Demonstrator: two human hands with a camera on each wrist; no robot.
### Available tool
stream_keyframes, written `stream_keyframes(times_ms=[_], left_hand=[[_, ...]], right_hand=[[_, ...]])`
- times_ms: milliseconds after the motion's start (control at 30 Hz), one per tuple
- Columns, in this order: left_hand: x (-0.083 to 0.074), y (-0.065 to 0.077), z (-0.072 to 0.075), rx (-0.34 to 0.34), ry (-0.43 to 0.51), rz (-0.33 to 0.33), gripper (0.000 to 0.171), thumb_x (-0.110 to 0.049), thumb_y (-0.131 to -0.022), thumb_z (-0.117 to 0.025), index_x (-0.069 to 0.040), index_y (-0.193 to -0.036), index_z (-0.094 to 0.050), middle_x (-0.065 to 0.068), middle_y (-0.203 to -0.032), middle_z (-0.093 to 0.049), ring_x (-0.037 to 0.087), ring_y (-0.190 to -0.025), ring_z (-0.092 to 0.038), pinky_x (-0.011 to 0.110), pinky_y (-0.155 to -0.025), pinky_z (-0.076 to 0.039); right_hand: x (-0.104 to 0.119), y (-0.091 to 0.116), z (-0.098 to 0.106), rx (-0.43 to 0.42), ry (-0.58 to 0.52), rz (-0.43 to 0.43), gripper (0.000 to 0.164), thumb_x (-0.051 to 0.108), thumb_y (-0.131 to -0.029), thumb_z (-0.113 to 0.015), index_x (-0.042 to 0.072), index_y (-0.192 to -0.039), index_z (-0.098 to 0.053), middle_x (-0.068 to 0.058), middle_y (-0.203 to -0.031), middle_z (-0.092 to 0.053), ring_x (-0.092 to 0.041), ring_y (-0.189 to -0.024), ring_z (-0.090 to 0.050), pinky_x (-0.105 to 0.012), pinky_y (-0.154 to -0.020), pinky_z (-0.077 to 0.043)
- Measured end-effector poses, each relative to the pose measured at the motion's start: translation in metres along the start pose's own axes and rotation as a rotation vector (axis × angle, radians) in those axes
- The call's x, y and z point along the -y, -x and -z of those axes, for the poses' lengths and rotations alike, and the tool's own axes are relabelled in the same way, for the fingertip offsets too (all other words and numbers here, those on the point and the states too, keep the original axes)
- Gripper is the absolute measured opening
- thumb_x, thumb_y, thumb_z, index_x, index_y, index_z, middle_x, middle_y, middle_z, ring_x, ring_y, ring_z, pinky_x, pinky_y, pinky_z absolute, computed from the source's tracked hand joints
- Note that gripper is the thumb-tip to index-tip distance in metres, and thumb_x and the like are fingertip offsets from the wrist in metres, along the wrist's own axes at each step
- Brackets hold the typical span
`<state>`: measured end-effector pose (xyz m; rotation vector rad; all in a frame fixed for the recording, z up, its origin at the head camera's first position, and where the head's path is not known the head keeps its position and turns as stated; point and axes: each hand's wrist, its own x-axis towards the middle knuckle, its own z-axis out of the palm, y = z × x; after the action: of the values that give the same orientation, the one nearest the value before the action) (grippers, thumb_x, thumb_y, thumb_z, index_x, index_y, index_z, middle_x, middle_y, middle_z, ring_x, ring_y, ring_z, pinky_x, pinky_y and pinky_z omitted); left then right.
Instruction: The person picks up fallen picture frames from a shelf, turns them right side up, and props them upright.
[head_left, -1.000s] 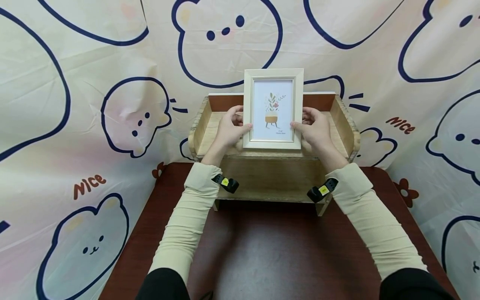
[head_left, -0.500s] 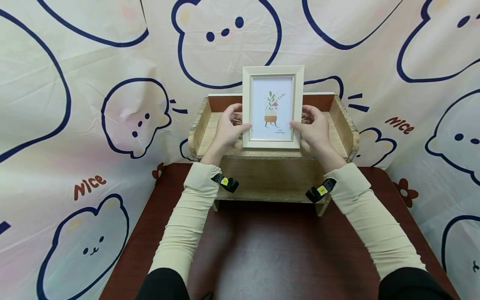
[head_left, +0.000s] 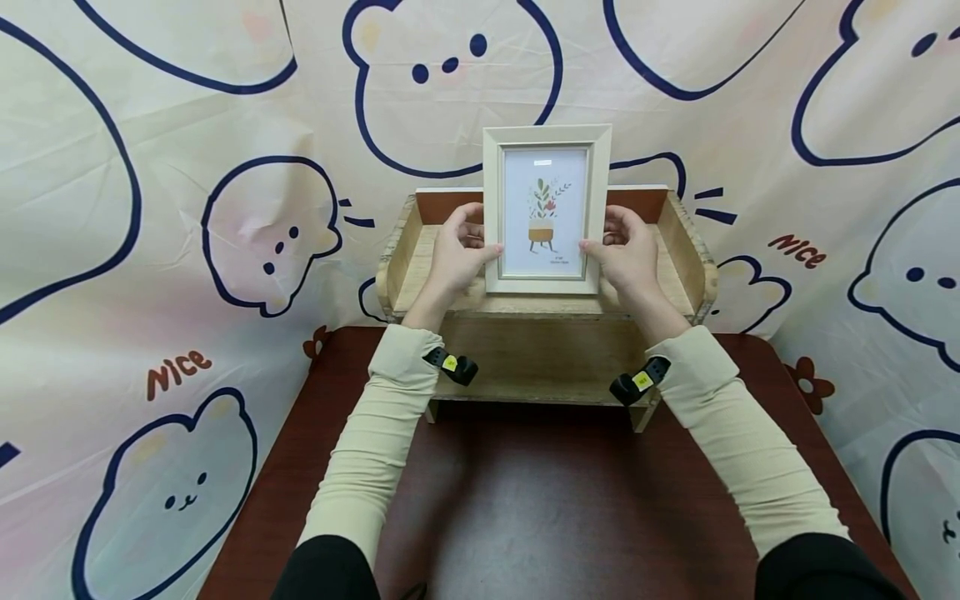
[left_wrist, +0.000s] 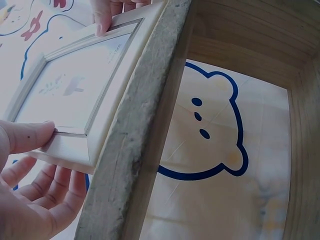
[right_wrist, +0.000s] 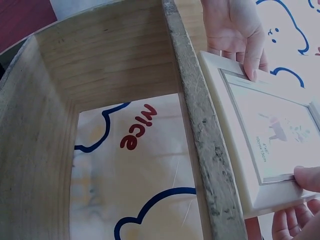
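Observation:
A white picture frame (head_left: 546,285) with a potted-plant print stands upright over the top board of a small wooden shelf (head_left: 525,305). My left hand (head_left: 459,254) pinches its left side, thumb on the front and fingers behind. On the opposite side my right hand (head_left: 628,254) grips it the same way. In the left wrist view the picture frame (left_wrist: 97,147) sits right by the shelf's front edge, with the left thumb pressed on its border. The right wrist view shows the picture frame (right_wrist: 225,107) held between both hands beside that same edge.
The wooden shelf stands on a dark reddish-brown table (head_left: 525,500). Its raised side panels (head_left: 693,250) flank the top board, and a lower board (head_left: 532,367) lies beneath. A cloth backdrop (head_left: 270,125) with bear drawings surrounds the table.
The picture frame has risen slightly and its top edge looks a little higher and wider. Both hands keep their hold and shift up with it by a small amount.

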<state>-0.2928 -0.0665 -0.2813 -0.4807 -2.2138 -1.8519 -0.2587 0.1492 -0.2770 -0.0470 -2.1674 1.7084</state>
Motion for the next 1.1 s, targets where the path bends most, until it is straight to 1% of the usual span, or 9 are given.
stream_keyframes(times_ms=[267,400,500,633,733,900,967,1100], left_hand=[[0.000,-0.001,0.001,-0.006,0.024,-0.017,0.058,0.008,-0.074,-0.069,-0.004,-0.126,-0.046,0.011,-0.087,-0.055,0.017,-0.077,-0.051,0.023,-0.072,-0.043],[0.000,0.001,0.000,-0.020,0.025,-0.050,0.056,0.009,-0.073,-0.069,-0.004,-0.123,-0.048,0.009,-0.084,-0.055,0.016,-0.077,-0.052,0.023,-0.070,-0.044],[0.001,0.002,-0.001,-0.023,0.020,-0.072,0.055,0.009,-0.073,-0.069,-0.005,-0.122,-0.048,0.010,-0.085,-0.055,0.017,-0.077,-0.052,0.024,-0.069,-0.044],[0.001,0.002,0.000,-0.022,0.023,-0.079,0.055,0.008,-0.073,-0.069,-0.006,-0.121,-0.047,0.010,-0.086,-0.055,0.017,-0.077,-0.052,0.023,-0.067,-0.045],[-0.007,0.007,0.000,-0.016,0.025,-0.078,0.055,0.009,-0.073,-0.068,-0.004,-0.121,-0.046,0.011,-0.087,-0.055,0.018,-0.078,-0.053,0.023,-0.067,-0.045],[-0.025,0.018,0.001,0.002,0.008,-0.091,0.052,0.012,-0.074,-0.066,0.002,-0.120,-0.043,0.016,-0.089,-0.055,0.021,-0.079,-0.052,0.023,-0.068,-0.046],[-0.028,0.020,0.001,0.007,-0.004,-0.096,0.051,0.011,-0.075,-0.065,0.002,-0.120,-0.043,0.017,-0.089,-0.055,0.021,-0.080,-0.052,0.025,-0.070,-0.046],[-0.030,0.022,0.000,0.014,-0.019,-0.111,0.049,0.011,-0.075,-0.065,0.002,-0.118,-0.042,0.018,-0.089,-0.055,0.023,-0.081,-0.054,0.033,-0.075,-0.047]], right_hand=[[-0.001,0.000,-0.001,-0.033,-0.009,0.036,0.048,-0.001,-0.078,-0.068,0.004,-0.122,-0.050,-0.005,-0.100,-0.052,-0.013,-0.085,-0.045,-0.023,-0.075,-0.038],[-0.001,0.000,-0.001,-0.040,-0.009,0.040,0.048,-0.001,-0.078,-0.068,0.006,-0.122,-0.050,-0.005,-0.103,-0.052,-0.013,-0.088,-0.046,-0.024,-0.078,-0.039],[-0.001,0.000,-0.002,-0.046,-0.016,0.050,0.048,-0.001,-0.078,-0.068,0.006,-0.122,-0.050,-0.007,-0.105,-0.053,-0.013,-0.089,-0.046,-0.025,-0.079,-0.040],[-0.001,0.000,-0.003,-0.055,-0.030,0.071,0.048,-0.003,-0.077,-0.068,0.006,-0.121,-0.050,-0.007,-0.106,-0.054,-0.013,-0.089,-0.046,-0.025,-0.079,-0.040],[0.000,0.000,-0.003,-0.063,-0.038,0.084,0.049,-0.006,-0.076,-0.067,0.005,-0.121,-0.050,-0.008,-0.105,-0.054,-0.012,-0.088,-0.047,-0.024,-0.079,-0.041],[0.000,0.001,-0.004,-0.066,-0.036,0.094,0.049,-0.007,-0.076,-0.067,0.004,-0.121,-0.050,-0.010,-0.105,-0.055,-0.014,-0.089,-0.049,-0.025,-0.080,-0.043],[0.000,0.001,-0.004,-0.064,-0.029,0.097,0.049,-0.006,-0.076,-0.067,0.005,-0.121,-0.050,-0.010,-0.107,-0.054,-0.015,-0.090,-0.049,-0.026,-0.081,-0.043],[-0.001,0.001,-0.003,-0.061,-0.032,0.110,0.048,-0.004,-0.078,-0.066,0.005,-0.121,-0.050,-0.011,-0.107,-0.054,-0.016,-0.091,-0.050,-0.027,-0.081,-0.044]])
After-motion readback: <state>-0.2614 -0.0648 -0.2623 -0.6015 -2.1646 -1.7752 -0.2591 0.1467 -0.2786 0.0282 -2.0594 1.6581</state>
